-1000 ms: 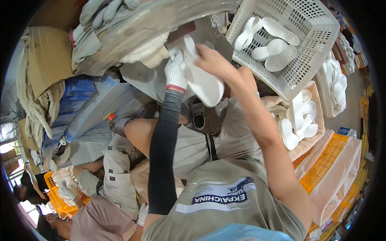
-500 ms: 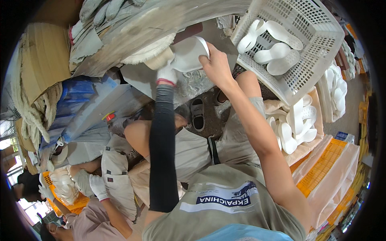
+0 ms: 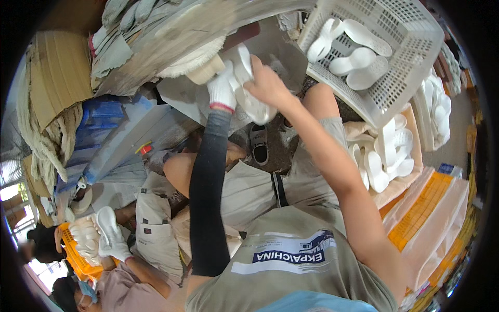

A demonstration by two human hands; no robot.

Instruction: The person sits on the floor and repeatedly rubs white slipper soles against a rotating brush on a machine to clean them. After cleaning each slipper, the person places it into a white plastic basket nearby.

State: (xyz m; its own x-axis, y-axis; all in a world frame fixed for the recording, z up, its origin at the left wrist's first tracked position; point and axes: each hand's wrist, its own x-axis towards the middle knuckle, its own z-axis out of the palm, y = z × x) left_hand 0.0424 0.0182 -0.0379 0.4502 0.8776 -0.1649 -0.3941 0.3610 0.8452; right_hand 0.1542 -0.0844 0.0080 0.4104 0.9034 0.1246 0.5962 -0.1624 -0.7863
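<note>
A white shoe sole [image 3: 255, 108] stands tilted between my two hands, in front of a pale round buffing wheel [image 3: 200, 61]. My right hand [image 3: 267, 86], bare and slightly blurred, is closed on the sole's right side. On its left side my left hand [image 3: 222, 89], in a white glove with a red cuff, grips the edge close to the wheel. Part of the sole is hidden behind my fingers. Below it lies a grey, dust-covered tray [image 3: 179, 96].
A white plastic crate [image 3: 358, 106] with several white soles stands at upper right. More soles [image 3: 387, 151] lie in a cloth-lined container beside my right arm. At lower left a co-worker's gloved hand [image 3: 114, 247] holds a sole by an orange crate [image 3: 86, 265]. Cardboard [image 3: 62, 73] is at left.
The sole has turned from lying broadside to standing more upright, and extends lower. My right hand moved slightly left and down. The co-worker has lifted a white sole.
</note>
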